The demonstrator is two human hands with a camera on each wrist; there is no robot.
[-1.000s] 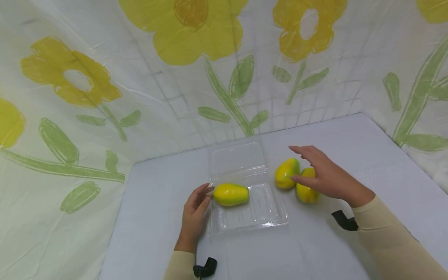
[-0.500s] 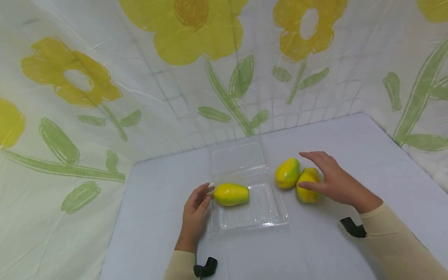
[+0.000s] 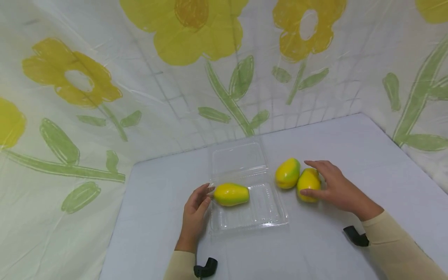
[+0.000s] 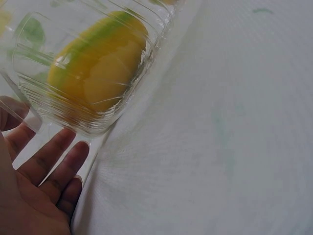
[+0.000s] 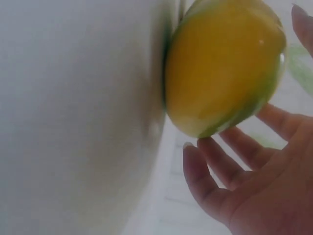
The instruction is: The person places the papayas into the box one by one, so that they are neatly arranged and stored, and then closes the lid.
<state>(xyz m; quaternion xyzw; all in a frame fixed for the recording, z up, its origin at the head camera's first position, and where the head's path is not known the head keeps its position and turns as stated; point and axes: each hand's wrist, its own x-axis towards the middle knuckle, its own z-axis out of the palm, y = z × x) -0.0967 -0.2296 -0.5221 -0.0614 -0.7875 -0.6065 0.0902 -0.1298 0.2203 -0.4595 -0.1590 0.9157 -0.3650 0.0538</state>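
Note:
In the head view, a yellow-green papaya [image 3: 231,194] lies in the left part of a clear plastic clamshell box [image 3: 269,204] whose lid is folded back. My left hand [image 3: 195,210] pinches the box's left rim. In the left wrist view, the thumb [image 4: 13,113] is at the rim and the other fingers spread below the wall. Right of the box, two more papayas lie side by side. My right hand [image 3: 337,190] spreads around the right one [image 3: 308,186], thumb in front, fingers behind. In the right wrist view, several fingertips [image 5: 205,144] are right at that papaya [image 5: 225,68].
The other loose papaya [image 3: 287,174] sits between the box and the right hand. The clear lid [image 3: 238,157] lies toward the back of the white table [image 3: 157,194]. Behind the table hangs a flower-printed curtain [image 3: 168,101].
My right hand has moved right and then lower, from above both loose papayas to around the right one. The left hand, the box and the papayas have stayed in place.

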